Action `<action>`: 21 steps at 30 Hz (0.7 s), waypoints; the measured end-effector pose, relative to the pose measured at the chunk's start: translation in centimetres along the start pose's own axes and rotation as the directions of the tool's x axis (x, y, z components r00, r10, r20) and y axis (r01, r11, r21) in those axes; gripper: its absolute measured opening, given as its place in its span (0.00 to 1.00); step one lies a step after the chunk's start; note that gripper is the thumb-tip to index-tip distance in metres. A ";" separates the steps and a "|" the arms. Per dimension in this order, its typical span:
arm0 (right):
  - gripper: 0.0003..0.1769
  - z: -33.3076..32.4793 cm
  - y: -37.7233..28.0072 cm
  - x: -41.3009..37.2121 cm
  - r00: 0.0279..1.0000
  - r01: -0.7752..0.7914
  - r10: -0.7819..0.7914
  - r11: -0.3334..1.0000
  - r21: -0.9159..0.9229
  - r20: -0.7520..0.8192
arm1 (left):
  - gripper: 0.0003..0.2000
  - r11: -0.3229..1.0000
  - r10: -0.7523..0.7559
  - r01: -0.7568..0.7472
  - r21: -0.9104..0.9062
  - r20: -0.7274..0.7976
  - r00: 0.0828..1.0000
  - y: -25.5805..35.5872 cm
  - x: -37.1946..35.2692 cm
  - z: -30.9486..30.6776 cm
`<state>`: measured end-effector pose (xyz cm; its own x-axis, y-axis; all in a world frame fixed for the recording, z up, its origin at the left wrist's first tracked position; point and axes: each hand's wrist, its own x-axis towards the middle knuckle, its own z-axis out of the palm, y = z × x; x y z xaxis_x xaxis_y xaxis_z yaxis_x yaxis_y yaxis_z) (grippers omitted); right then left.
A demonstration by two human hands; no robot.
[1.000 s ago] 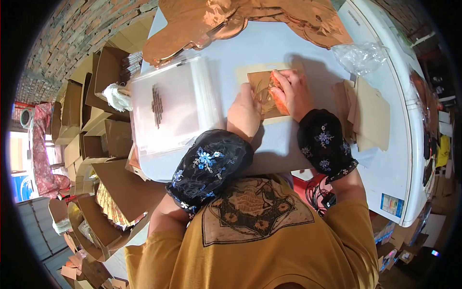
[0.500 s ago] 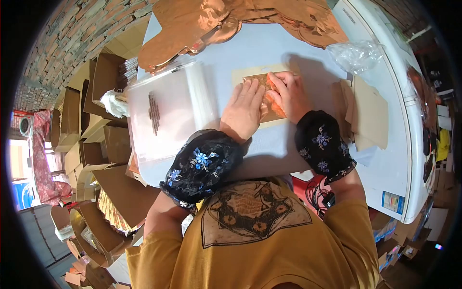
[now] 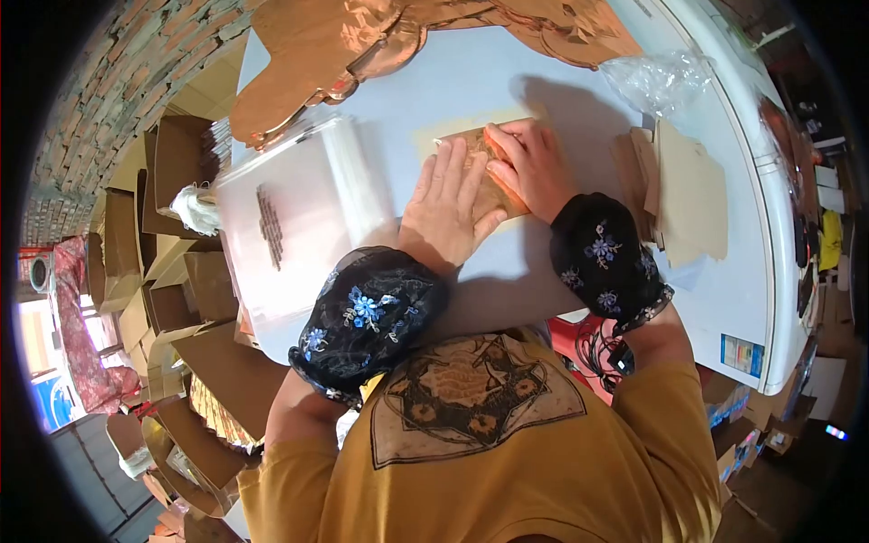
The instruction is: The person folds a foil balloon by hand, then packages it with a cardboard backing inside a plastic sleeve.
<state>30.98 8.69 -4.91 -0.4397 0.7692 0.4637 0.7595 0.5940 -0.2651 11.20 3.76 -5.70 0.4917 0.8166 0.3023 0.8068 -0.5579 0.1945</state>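
Note:
My left hand [image 3: 442, 210] lies flat, fingers stretched out, on a shiny copper-gold sheet [image 3: 490, 199]. Under that sheet, a pale cream sheet [image 3: 426, 139] shows round the edges on the blue-white tabletop. Fingers bent, my right hand [image 3: 536, 170] grips an orange piece [image 3: 492, 141] against the right part of the gold sheet; its kind is not clear. Both forearms wear black sleeve covers with blue flowers. Left of my hands lies a stack of clear plastic bags [image 3: 312, 199] with dark print.
Crumpled copper foil [image 3: 385, 54] lies along the far edge. On the right are a clear plastic bag [image 3: 656, 81], brown card pieces [image 3: 690, 190] and a white appliance-like surface [image 3: 756, 271]. Open cardboard boxes [image 3: 231, 376] crowd the left; black cables [image 3: 597, 353] hang near my lap.
My left hand's fingers and thumb have spread wider on the gold sheet. My right hand stays on the orange piece, which looks less crumpled. The whole view has shifted slightly.

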 end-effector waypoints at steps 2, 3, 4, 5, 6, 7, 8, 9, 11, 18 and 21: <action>0.28 0.1 -0.1 0.1 0.999 -0.045 0.045 0.999 -0.014 0.026 | 0.38 1.000 0.004 -0.004 -0.006 -0.005 1.000 0.0 0.2 -0.1; 0.27 0.2 -0.1 -0.1 0.997 -0.068 0.069 0.997 -0.021 0.041 | 0.38 1.000 0.004 -0.004 -0.004 0.000 1.000 0.0 0.1 -0.2; 0.27 0.2 -0.2 -0.1 0.996 -0.073 0.074 0.997 -0.017 0.046 | 0.38 1.000 0.007 -0.007 0.000 0.002 1.000 0.0 0.1 -0.2; 0.27 0.3 -0.1 -0.1 0.996 -0.078 0.079 0.997 -0.012 0.050 | 0.38 1.000 0.010 -0.010 0.005 0.004 1.000 -0.1 0.2 -0.3; 0.26 0.3 0.0 0.0 0.995 -0.081 0.081 0.997 -0.008 0.054 | 0.38 1.000 0.013 -0.013 0.003 0.006 1.000 -0.1 0.4 -0.4; 0.26 0.3 0.0 -0.1 0.996 -0.076 0.077 0.997 -0.020 0.054 | 0.38 1.000 0.015 -0.015 0.001 0.012 1.000 -0.1 0.4 -0.5; 0.26 0.3 0.0 -0.2 0.996 -0.073 0.075 0.997 -0.032 0.052 | 0.38 1.000 0.019 -0.019 -0.001 0.019 1.000 -0.2 0.4 -0.5; 0.26 0.3 0.1 -0.1 0.996 -0.067 0.069 0.997 -0.045 0.051 | 0.38 1.000 0.017 -0.017 0.004 0.008 1.000 -0.3 0.6 -0.5; 0.25 0.5 0.2 -0.3 0.998 -0.057 0.058 0.998 -0.017 0.039 | 0.38 1.000 0.013 -0.013 0.004 -0.005 1.000 -0.1 0.3 -0.2; 0.19 0.7 4.1 0.6 0.999 0.041 -0.038 0.944 0.328 -0.015 | 0.38 1.000 0.013 -0.013 0.020 0.012 1.000 -0.2 0.2 0.0; 0.14 -1.2 5.3 -0.4 0.865 -0.379 0.487 0.476 0.794 0.121 | 0.38 0.999 0.003 -0.004 0.054 0.025 1.000 0.0 0.4 0.0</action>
<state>35.77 11.19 -5.46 -0.0684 0.9831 0.1696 0.1474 0.1781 -0.9729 11.36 4.08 -5.58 0.5022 0.8183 0.2796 0.8211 -0.5526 0.1428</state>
